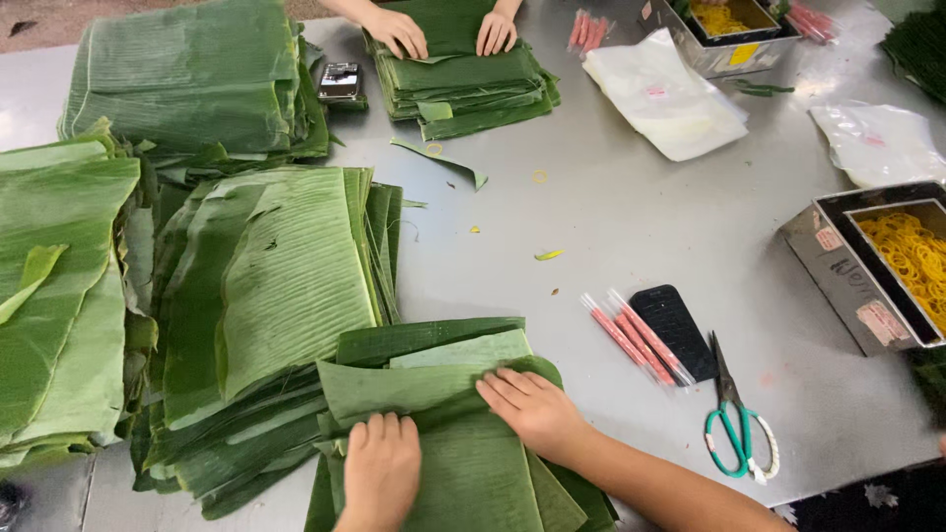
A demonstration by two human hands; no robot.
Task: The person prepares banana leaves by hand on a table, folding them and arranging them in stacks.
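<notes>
Your left hand (379, 468) and right hand (532, 406) lie open, palms flat, pressing the folded banana-leaf stack (463, 443) so it stays creased.

Left hand (381, 471) lies flat, palm down, fingers together; right hand (533, 409) is spread palm down, forearm angled in from the lower right.

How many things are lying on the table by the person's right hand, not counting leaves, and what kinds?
Scissors with green handles: 1
Black phone: 1
Packets of red sticks: 2, as far as I can tell
Metal box of yellow rubber bands: 1
Total: 5
Both the left hand and right hand press flat on a banana leaf stack.
</notes>
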